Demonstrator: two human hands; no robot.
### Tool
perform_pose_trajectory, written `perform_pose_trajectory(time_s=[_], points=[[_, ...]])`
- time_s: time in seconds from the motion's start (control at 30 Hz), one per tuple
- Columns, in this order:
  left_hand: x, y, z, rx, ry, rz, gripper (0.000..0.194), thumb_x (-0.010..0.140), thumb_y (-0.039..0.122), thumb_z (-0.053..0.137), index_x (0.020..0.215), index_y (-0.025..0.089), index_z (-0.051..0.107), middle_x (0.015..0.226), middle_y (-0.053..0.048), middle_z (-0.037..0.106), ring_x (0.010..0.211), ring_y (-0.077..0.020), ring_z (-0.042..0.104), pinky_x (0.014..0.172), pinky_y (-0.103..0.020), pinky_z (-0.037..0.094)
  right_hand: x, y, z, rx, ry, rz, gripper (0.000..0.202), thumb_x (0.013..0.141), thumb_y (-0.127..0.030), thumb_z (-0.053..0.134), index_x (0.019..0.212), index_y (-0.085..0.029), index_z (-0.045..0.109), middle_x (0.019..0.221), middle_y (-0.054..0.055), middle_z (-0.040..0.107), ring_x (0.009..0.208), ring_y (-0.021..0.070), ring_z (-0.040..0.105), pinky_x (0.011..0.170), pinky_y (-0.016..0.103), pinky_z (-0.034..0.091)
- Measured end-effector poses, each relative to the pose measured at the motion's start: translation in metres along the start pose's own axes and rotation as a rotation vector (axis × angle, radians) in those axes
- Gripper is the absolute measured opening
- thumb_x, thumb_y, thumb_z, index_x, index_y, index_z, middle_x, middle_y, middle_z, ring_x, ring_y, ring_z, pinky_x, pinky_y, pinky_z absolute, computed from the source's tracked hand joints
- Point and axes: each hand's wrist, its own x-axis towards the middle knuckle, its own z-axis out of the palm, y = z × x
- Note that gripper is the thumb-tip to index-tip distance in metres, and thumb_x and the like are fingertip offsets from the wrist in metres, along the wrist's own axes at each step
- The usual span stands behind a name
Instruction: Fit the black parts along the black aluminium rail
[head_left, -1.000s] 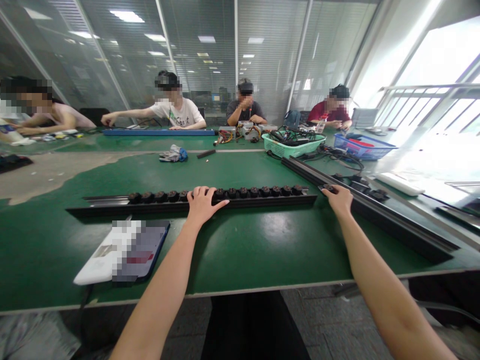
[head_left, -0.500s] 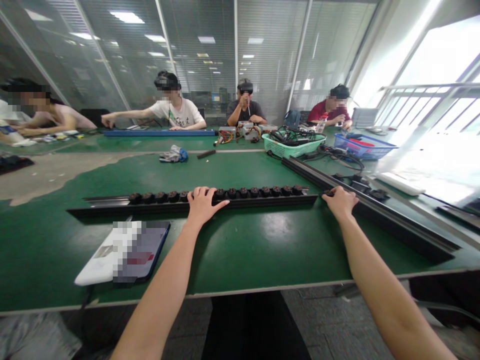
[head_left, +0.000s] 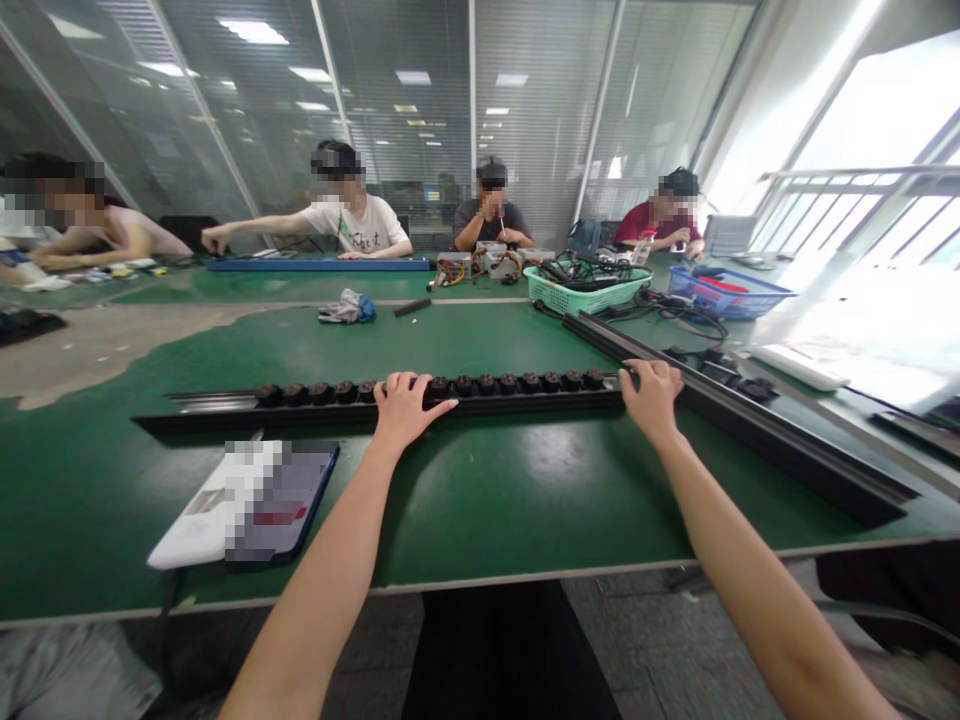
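Observation:
A long black rail (head_left: 525, 403) lies across the green table, with a row of round black parts (head_left: 487, 384) along it. My left hand (head_left: 405, 407) rests over the middle of the row, thumb spread to the right and fingertips on the rail's far side. At the rail's right end is my right hand (head_left: 651, 397), its fingers bent and close to the end. What its fingertips hold, if anything, is too small to make out. A second black rail (head_left: 780, 440) runs diagonally to the right of that hand.
A white device and a dark phone (head_left: 300, 505) lie at the front left. Farther back are grey gloves (head_left: 346, 307), a green basket (head_left: 581, 292) of cables and a blue basket (head_left: 727, 293). Several people sit across the table.
My right hand has moved left, from beside the diagonal rail to the right end of the rail with the round parts. My left hand has stayed in place.

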Motion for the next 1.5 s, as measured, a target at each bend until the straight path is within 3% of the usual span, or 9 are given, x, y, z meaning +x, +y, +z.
perform_pose_trajectory(time_s=[0.1, 0.2, 0.47, 0.67, 0.9, 1.5], points=[[0.0, 0.0, 0.001, 0.016, 0.009, 0.004, 0.07, 0.089, 0.077, 0.05, 0.131, 0.023, 0.063, 0.135, -0.016, 0.06, 0.13, -0.0358, 0.043, 0.109, -0.053, 0.03, -0.007, -0.027, 0.015, 0.06, -0.03, -0.127, 0.047, 0.096, -0.05, 0.046, 0.123, -0.02, 0.069, 0.119, 0.017, 0.062, 0.113, 0.0351, 0.049, 0.096, 0.052, 0.039], [0.0, 0.0, 0.0, 0.02, 0.008, 0.006, 0.071, 0.089, 0.077, 0.05, 0.131, 0.023, 0.063, 0.135, -0.016, 0.059, 0.13, -0.0356, 0.043, 0.109, -0.053, 0.03, -0.01, -0.035, 0.028, 0.103, -0.066, -0.171, 0.046, 0.098, -0.046, 0.044, 0.127, -0.018, 0.067, 0.121, 0.018, 0.065, 0.112, 0.0345, 0.054, 0.098, 0.051, 0.042], [0.0, 0.0, -0.001, 0.005, -0.009, 0.0, 0.069, 0.09, 0.076, 0.05, 0.133, 0.024, 0.063, 0.136, -0.016, 0.059, 0.131, -0.0353, 0.042, 0.109, -0.052, 0.029, -0.008, -0.02, 0.037, 0.269, -0.06, -0.17, 0.047, 0.097, -0.045, 0.046, 0.129, -0.016, 0.062, 0.122, 0.02, 0.067, 0.114, 0.0344, 0.059, 0.101, 0.052, 0.045], [0.0, 0.0, 0.0, 0.016, -0.01, -0.001, 0.07, 0.09, 0.076, 0.049, 0.133, 0.023, 0.062, 0.136, -0.016, 0.059, 0.131, -0.0353, 0.041, 0.11, -0.053, 0.029, -0.006, -0.016, 0.038, 0.315, -0.025, -0.165, 0.041, 0.093, -0.053, 0.052, 0.109, -0.018, 0.07, 0.105, 0.017, 0.069, 0.104, 0.0331, 0.059, 0.097, 0.051, 0.046], [0.0, -0.001, 0.001, -0.003, 0.001, 0.0, 0.069, 0.09, 0.076, 0.049, 0.134, 0.024, 0.063, 0.136, -0.017, 0.059, 0.131, -0.0364, 0.041, 0.11, -0.054, 0.028, -0.005, -0.011, 0.039, 0.331, -0.022, -0.098, 0.045, 0.089, -0.057, 0.058, 0.105, -0.017, 0.071, 0.099, 0.016, 0.069, 0.095, 0.0312, 0.058, 0.093, 0.05, 0.046], [0.001, 0.0, 0.003, -0.005, 0.0, -0.008, 0.07, 0.09, 0.076, 0.049, 0.133, 0.023, 0.063, 0.137, -0.017, 0.059, 0.132, -0.0361, 0.04, 0.11, -0.053, 0.029, -0.002, -0.013, 0.037, 0.341, -0.008, -0.074, 0.039, 0.085, -0.051, 0.06, 0.098, -0.016, 0.073, 0.092, 0.014, 0.066, 0.092, 0.0305, 0.057, 0.091, 0.048, 0.046]])
